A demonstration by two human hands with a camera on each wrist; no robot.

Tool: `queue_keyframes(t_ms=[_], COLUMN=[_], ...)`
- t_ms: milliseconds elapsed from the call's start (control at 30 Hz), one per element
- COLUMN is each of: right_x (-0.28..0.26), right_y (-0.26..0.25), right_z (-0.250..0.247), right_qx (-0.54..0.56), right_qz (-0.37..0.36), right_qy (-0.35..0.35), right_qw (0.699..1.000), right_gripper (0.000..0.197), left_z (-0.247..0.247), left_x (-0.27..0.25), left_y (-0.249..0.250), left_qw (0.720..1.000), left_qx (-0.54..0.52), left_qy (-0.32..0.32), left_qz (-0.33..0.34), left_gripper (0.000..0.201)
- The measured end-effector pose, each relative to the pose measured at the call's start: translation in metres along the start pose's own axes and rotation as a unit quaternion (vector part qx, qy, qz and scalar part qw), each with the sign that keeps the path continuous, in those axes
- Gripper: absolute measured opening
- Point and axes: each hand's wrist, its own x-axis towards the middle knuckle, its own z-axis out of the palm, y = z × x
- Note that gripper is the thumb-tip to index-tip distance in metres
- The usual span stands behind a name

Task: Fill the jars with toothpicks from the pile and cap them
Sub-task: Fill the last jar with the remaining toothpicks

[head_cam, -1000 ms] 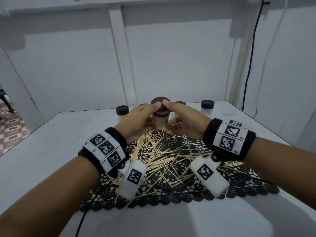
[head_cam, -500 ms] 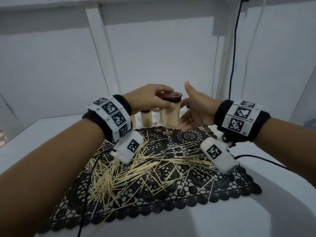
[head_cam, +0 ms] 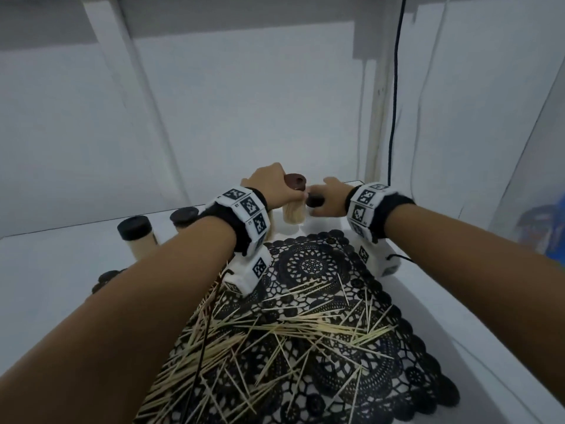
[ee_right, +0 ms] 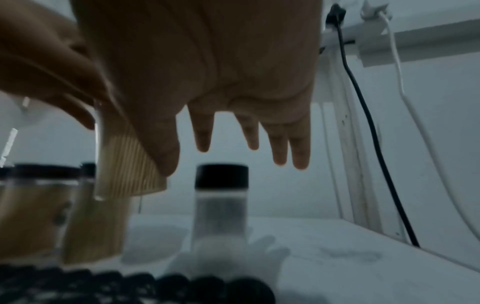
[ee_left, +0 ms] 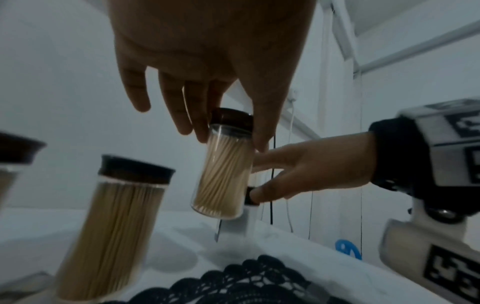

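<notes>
My left hand [head_cam: 276, 191] pinches a clear jar [head_cam: 294, 211] packed with toothpicks just under its brown cap [head_cam: 294, 181]. In the left wrist view the left hand's fingers [ee_left: 200, 127] and thumb clamp the jar [ee_left: 223, 176], which hangs tilted above the table. My right hand [head_cam: 327, 198] reaches beside it with straight, spread fingers [ee_right: 278, 144] over an empty jar [ee_right: 221, 207] with a black cap [ee_right: 222, 178]; the thumb tip sits at that cap [ee_left: 248, 195]. Loose toothpicks [head_cam: 275, 328] lie piled on the black lace doily [head_cam: 312, 266].
Two filled, capped jars [head_cam: 136, 237] [head_cam: 183, 217] stand at the back left on the white table [head_cam: 55, 270]; one stands close in the left wrist view [ee_left: 116, 205]. A dark lid-like thing [head_cam: 105, 278] lies left of my forearm. White walls and a black cable [head_cam: 394, 102] close the back.
My left hand has carried the capped jar further back and to the right, off the doily. My right hand left the jar's side and moved over the empty black-capped jar.
</notes>
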Motion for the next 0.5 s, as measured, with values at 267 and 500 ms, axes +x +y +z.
queue_keyframes(t_ms=[267, 500], right_x=[0.015, 0.008], right_y=[0.028, 0.037], right_z=[0.0, -0.008], right_qx=[0.083, 0.097], right_qz=[0.05, 0.049], right_qy=[0.096, 0.118], right_qw=[0.991, 0.987], right_gripper=[0.046, 0.047], left_z=[0.032, 0.047], left_x=[0.025, 0.026], left_y=[-0.006, -0.011], left_qw=[0.993, 0.989], left_qx=[0.121, 0.148], left_qy=[-0.013, -0.019], left_qz=[0.005, -0.004], left_gripper=[0.053, 0.054])
